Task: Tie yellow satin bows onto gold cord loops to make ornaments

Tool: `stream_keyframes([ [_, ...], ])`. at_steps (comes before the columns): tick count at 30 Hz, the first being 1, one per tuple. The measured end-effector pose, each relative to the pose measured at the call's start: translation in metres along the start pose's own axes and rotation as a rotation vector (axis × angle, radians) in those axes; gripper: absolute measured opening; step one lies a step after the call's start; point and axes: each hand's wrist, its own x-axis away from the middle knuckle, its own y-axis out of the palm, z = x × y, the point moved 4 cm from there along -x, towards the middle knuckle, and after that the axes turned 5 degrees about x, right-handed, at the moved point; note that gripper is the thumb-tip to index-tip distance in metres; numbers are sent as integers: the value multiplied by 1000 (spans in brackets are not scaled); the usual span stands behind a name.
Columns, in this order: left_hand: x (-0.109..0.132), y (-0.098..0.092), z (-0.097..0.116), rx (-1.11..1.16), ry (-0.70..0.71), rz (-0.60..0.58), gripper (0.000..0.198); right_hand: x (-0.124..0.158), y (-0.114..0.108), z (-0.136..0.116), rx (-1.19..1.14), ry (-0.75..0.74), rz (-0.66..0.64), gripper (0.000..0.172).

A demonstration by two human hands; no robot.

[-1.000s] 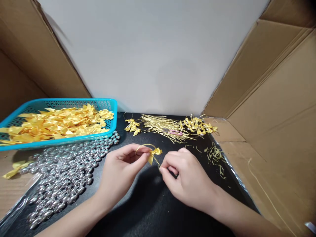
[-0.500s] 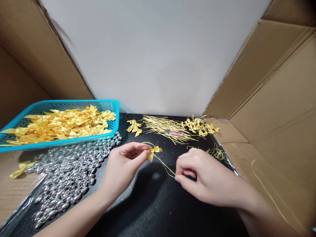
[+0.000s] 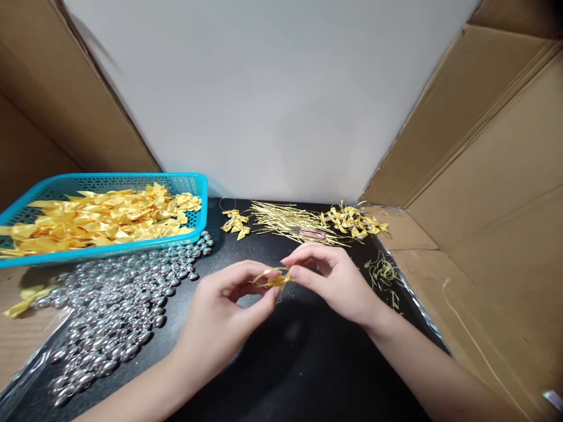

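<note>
Between my hands, above the black surface (image 3: pixel 281 363), is a yellow bow (image 3: pixel 278 281) with a looped gold cord (image 3: pixel 264 273). My left hand (image 3: pixel 229 305) pinches the bow and cord from the left with thumb and fingers. From the right, the thumb and index finger of my right hand (image 3: pixel 328 275) close on the bow's right side, where the cord passes; the fingertips of both hands nearly meet. Part of the bow is hidden behind my fingers.
A turquoise basket (image 3: pixel 204 202) of yellow bows stands back left, with silver beads (image 3: pixel 114 305) before it. Gold cords (image 3: pixel 281 218) with a pink-handled tool (image 3: pixel 312 233) lie at the back, between finished-looking bows (image 3: pixel 236 223) and more bows (image 3: pixel 354 220). Cord scraps (image 3: pixel 382 272) lie right.
My right hand has moved left and up from the cord's stretched end to the bow. The cord between the hands is no longer drawn out. The view has shifted slightly.
</note>
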Motion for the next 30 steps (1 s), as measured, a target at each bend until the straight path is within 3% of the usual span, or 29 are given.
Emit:
stream_keyframes([
  [6, 3, -2, 5, -119, 195, -24, 17, 4, 1, -5, -69, -146, -1, 13],
  [12, 8, -4, 14, -233, 389, 1, 25, 5, 4, 4, -286, -14, -39, 15],
  [18, 11, -2, 9, -158, 326, 20, 29, 5, 10, 13, -502, 71, -49, 9],
  [23, 8, -13, 8, -182, 283, 266, 22, 9, 7, 11, -336, -50, 71, 16],
  [25, 6, -12, 8, -275, 278, 189, 17, 11, 5, 8, -246, -122, 129, 19],
  [28, 3, -5, 6, -289, 185, -54, 17, 13, 5, 3, -165, -220, 156, 21],
  [30, 3, -4, 6, -252, 129, -97, 17, 14, 6, 1, -127, -286, 151, 23],
])
